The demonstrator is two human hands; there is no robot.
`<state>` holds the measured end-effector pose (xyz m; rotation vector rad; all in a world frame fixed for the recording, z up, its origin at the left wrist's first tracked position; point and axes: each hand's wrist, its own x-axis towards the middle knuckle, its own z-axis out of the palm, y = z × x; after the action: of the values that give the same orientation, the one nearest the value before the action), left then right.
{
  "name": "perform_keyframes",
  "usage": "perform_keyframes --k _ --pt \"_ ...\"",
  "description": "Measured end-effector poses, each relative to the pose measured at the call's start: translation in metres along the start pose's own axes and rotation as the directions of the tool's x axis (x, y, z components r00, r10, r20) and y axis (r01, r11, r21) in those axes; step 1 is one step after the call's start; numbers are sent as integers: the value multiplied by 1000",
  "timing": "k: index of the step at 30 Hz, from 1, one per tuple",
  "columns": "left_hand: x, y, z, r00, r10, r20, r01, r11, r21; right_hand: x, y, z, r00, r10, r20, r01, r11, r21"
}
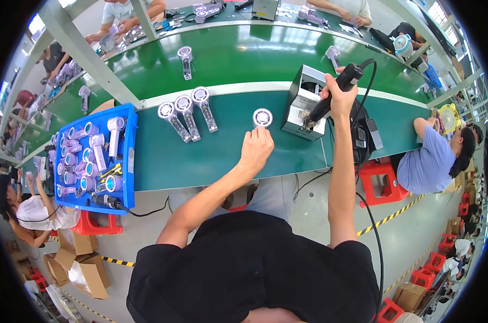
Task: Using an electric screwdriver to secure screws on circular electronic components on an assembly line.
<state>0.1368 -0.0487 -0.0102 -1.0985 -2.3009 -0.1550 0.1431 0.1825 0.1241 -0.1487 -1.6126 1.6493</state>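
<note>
My left hand (257,149) is closed over the handle of a small handheld fan (262,117), which lies on the green bench; its round white-and-lilac head shows beyond my fingers. My right hand (341,98) grips a black corded electric screwdriver (336,92), tilted with its tip down at the front of a grey metal screw feeder box (294,123). Whether the tip holds a screw is too small to tell. Left of my left hand, a row of three similar fans (184,103) with see-through handles lies on the bench.
A blue bin (133,161) of lilac fans stands at the left, with another corded driver (106,201) at its near edge. Further fans (185,62) lie on the green conveyor belt (244,56) beyond. Cables hang at my right, near a red stool (377,180). Co-workers sit on both sides and opposite.
</note>
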Motion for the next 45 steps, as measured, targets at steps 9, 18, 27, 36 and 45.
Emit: perform_keyframes --k 9,18,27,36,45 --pt "-29 -41 -33 856 -513 55 405 602 -689 -49 15 30 996 29 82 -48 969 244" --pt "-197 -150 -56 261 -935 -239 746 352 -565 -61 20 83 980 -58 192 -4 951 308" --pt "-38 -56 -52 968 -196 -158 67 805 -589 -64 25 92 975 -80 206 27 968 249" --pt "-15 -28 -13 1000 -15 -20 4 898 -440 -71 31 92 974 -112 195 70 975 212" --pt "2 -16 -11 994 40 104 -10 961 -275 -78 48 90 970 -120 212 90 985 146"
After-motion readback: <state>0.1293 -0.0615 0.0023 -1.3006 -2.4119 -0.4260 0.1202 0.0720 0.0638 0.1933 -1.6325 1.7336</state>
